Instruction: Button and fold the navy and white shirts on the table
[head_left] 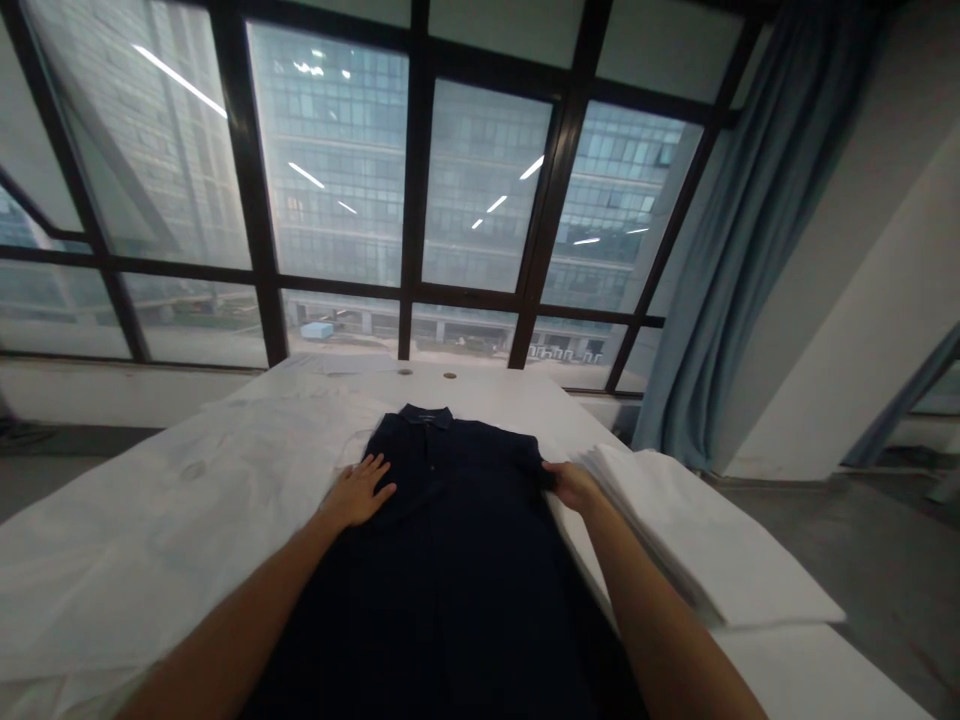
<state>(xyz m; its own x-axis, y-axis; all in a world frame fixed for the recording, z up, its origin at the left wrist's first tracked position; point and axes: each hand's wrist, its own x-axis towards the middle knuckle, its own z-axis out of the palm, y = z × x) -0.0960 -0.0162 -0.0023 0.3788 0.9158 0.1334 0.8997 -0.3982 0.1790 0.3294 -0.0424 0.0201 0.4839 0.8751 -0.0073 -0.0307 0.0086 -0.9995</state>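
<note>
A dark navy polo shirt (465, 540) lies spread face up on the white table, its collar pointing toward the windows. Flat on the shirt's left side, near the sleeve, rests my left hand (361, 492) with its fingers spread. On the opposite side my right hand (571, 485) pinches the edge of the right sleeve between thumb and fingers. The shirt's lower part runs out of view between my forearms.
Thin white translucent sheets (187, 500) cover the left of the table (510, 388). To the right is a stack of white sheets (697, 530). Beyond the far edge stand dark-framed windows (480, 190), with a blue curtain (735, 250) at the right.
</note>
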